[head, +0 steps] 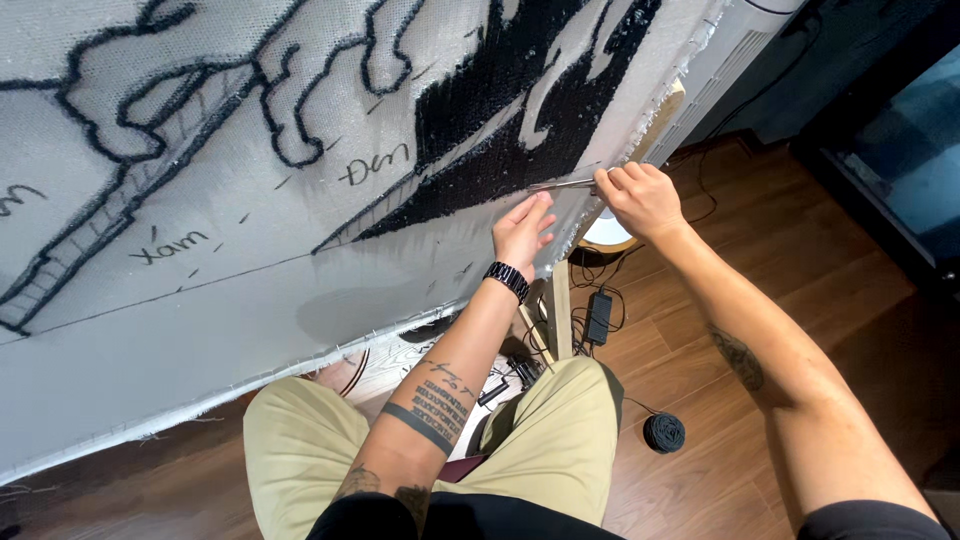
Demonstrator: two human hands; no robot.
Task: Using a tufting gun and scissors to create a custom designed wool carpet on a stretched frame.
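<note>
Even bright light; soft arm shadow on the cloth [200,340]; wide-angle bending at edges

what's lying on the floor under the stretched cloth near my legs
A black yarn ball, a black power adapter with cables, and a wooden frame leg. The cloth covers whatever lies farther left.

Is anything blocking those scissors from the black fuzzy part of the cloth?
Nothing visible does. The right hand holds the scissors with the blades right at the edge of the black tufted patch. The left hand presses the cloth just below.
</note>
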